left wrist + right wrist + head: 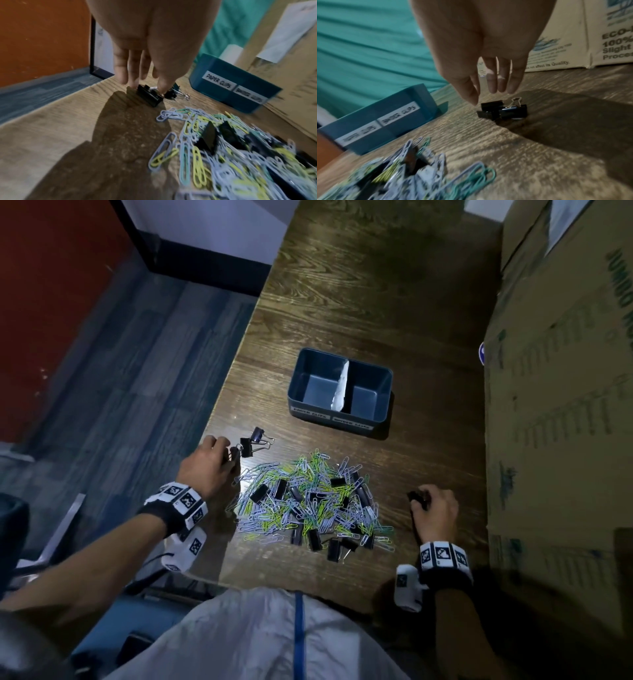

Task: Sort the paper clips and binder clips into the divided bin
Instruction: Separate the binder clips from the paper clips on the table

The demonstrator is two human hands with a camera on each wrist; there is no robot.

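Note:
A blue divided bin (297, 371) with a white divider (340, 387) stands on the wooden table, and both compartments look bare. Its front (214, 98) carries the labels "PAPER CLIPS" on the left and "BINDER CLIPS" on the right. Before it lies a pile of coloured paper clips (308, 501) mixed with black binder clips. Left of the pile, my left hand (147, 86) pinches a black binder clip (149, 96) that lies on the table. My right hand (488, 97) hovers with straight fingers just above two black binder clips (503, 111) right of the pile, not touching them.
Two more binder clips (255, 440) lie just beyond my left fingertips. Tall cardboard boxes (565, 405) wall off the table's right side. The table's left edge (219, 412) runs close to my left hand, with grey floor below.

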